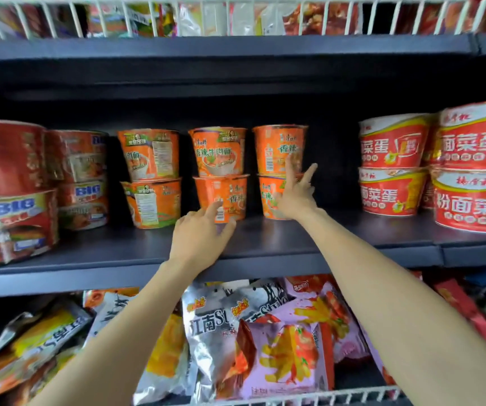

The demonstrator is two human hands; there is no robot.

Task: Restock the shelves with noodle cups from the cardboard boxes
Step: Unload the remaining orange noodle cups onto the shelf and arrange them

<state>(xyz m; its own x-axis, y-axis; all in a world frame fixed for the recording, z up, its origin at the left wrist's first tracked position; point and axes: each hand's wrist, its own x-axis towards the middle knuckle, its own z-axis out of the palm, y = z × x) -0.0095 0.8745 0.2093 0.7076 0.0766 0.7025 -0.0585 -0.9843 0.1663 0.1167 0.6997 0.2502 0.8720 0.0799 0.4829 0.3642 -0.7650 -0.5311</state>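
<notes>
Orange noodle cups (221,174) stacked in twos on dark shelf (118,250); left hand (197,235), right hand (296,197) grips loose, fingertips touching cups.

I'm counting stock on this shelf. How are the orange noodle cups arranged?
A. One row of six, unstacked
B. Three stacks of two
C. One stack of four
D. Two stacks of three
B: the orange cups stand in three side-by-side stacks, each two high, on the dark shelf, between the red tubs on the left and the red bowls on the right.
</notes>
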